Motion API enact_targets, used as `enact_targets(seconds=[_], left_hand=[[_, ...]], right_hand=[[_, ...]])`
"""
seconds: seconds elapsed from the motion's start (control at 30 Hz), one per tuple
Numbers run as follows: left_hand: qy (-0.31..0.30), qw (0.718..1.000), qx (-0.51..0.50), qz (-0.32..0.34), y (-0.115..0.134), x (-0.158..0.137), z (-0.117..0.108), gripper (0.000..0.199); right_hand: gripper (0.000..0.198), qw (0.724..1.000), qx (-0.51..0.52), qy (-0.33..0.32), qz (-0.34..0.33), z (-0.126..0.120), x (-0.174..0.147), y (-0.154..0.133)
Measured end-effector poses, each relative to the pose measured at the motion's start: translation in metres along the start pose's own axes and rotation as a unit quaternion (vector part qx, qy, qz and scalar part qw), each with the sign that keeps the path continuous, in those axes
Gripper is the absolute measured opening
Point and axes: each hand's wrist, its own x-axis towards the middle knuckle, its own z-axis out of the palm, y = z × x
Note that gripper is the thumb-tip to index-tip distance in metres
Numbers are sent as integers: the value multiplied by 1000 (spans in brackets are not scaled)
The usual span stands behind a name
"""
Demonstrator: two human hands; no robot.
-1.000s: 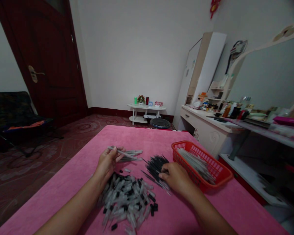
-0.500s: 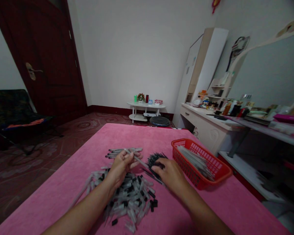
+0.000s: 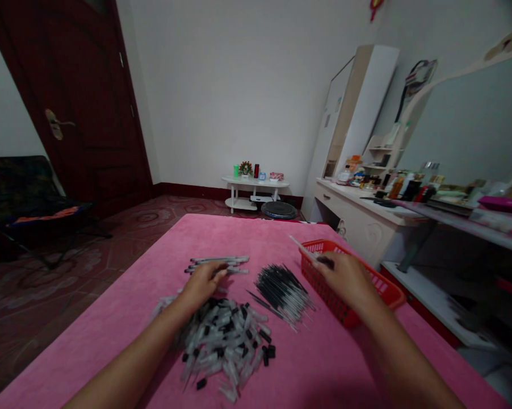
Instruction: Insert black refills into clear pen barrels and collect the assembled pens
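Head view showed the right hand (image 3: 343, 278) had left the black refill pile (image 3: 281, 287) and closed on a thin pen (image 3: 309, 254) above the red basket (image 3: 384, 292). Left of the basket, the left hand (image 3: 202, 282) lay loosely open on the cap heap (image 3: 226, 341), holding nothing.

Far beyond the fingers, against the white wall, stands a small white side table (image 3: 255, 183) carrying a potted plant (image 3: 245, 169), a green cup and a dark red can. A round dark disc (image 3: 278, 210) lies on the patterned floor just beside it. To the left of the fingers, well apart, a dark red door (image 3: 81, 102) with a brass handle (image 3: 54, 124) stands behind a black folding chair (image 3: 24, 196). To the right, a cream dresser (image 3: 362, 218) crowded with bottles runs beneath a large mirror (image 3: 473, 125), with a tall white cabinet (image 3: 358, 108) at its far end.
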Motion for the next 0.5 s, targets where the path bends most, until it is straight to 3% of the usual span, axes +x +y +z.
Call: enact_targets(seconds=[0.17, 0.3, 0.4, 0.5], left_hand=[[-47, 985, 150, 72, -18, 3, -9, 17], [-82, 954, 261, 124, -15, 1, -9, 22], [-96, 935, 316, 131, -13, 0, -9, 23], [-96, 922, 354, 123, -15, -1, -9, 23]], right_hand=[[29, 989, -121, -35, 84, -13, 11, 40], [31, 986, -126, -24, 109, -12, 11, 44], [31, 991, -100, 25, 83, -11, 9, 33], [28, 997, -49, 62, 16, -6, 5, 16]])
